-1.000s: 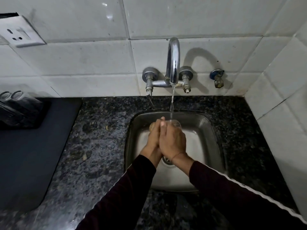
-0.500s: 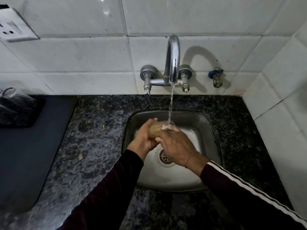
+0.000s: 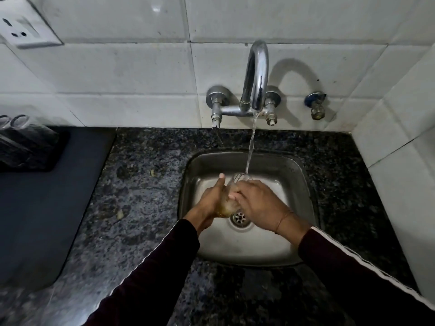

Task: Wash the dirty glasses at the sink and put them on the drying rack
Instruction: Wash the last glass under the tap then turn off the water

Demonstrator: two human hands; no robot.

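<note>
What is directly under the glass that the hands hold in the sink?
Under the glass lies the steel sink floor, with the drain beside its base. The left hand and right hand cover the rest.

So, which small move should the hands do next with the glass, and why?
Probably tip the glass so its mouth sits fully under the stream. Water lands only at its rim, and yellowish residue shows near its base between the left hand and right hand.

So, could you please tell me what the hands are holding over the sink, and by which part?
A clear glass, tilted under the tap's stream. The left hand wraps its lower body and base; the right hand grips its side near the rim.
</note>
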